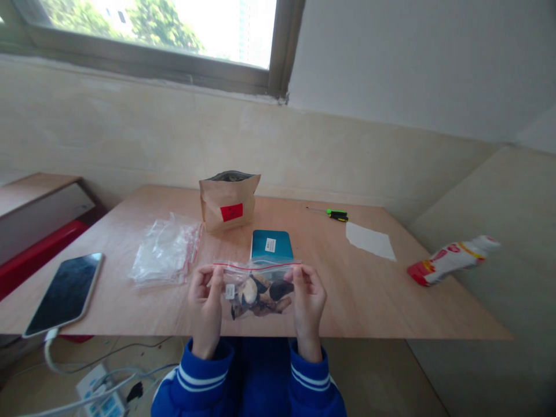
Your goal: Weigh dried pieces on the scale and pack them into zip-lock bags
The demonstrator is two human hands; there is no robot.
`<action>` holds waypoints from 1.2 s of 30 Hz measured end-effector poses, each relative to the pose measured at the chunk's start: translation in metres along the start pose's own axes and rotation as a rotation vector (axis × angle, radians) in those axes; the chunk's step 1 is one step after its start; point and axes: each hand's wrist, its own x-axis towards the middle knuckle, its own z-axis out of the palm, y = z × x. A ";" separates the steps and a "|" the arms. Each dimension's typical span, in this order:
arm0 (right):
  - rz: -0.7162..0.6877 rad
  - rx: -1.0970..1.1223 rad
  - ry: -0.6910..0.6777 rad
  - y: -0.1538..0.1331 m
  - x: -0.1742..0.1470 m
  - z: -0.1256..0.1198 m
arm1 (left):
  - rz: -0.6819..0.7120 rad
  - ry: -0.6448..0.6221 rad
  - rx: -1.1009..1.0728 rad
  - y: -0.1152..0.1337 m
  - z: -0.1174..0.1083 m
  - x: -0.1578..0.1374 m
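Left hand (207, 307), lower middle of frame, pinches the top left corner of a clear zip bag (259, 294), thumb against fingers. Right hand (309, 302) pinches the top right corner the same way. Bag held up between them near the table's front edge, red-lined top stretched about level; dark and tan pieces (249, 291) sit inside, small white label at its left.

Progress, judging from this view: this bag has its contents in. Seal pressed shut along the whole strip or not: can't tell. No other filled bag visible. Stack of clear bags (164, 250), left of centre, lies flat and looks unfilled, so if those count, most of the work is left. Paper pouch (228, 200) with red label, upper middle, stands with its mouth gaping; how much is inside can't be made out.

Teal box (272, 243) lies just behind the held bag, dead centre, partly covered by it. Off to the right: screwdrivers (337, 215), white paper (370, 241), tilted bottle (452, 259). Phone (65, 294) at lower left, cable plugged in. None of these touched by either hand.
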 end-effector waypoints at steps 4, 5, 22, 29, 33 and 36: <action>0.024 -0.024 -0.151 -0.001 0.004 -0.003 | 0.001 -0.104 -0.039 0.005 -0.004 -0.001; 0.015 -0.032 -0.196 -0.002 0.005 -0.003 | 0.009 -0.117 -0.034 0.006 -0.003 -0.002; -0.090 -0.115 0.004 -0.021 -0.007 -0.003 | 0.123 0.021 0.049 0.013 -0.003 -0.006; -0.075 -0.119 -0.004 -0.023 -0.005 -0.005 | 0.057 -0.040 0.084 0.015 -0.004 -0.008; -0.092 -0.141 0.026 -0.025 -0.011 -0.001 | 0.094 0.015 0.087 0.018 -0.003 -0.012; -0.099 -0.127 0.031 -0.027 -0.016 0.004 | 0.106 0.070 0.067 0.020 0.000 -0.015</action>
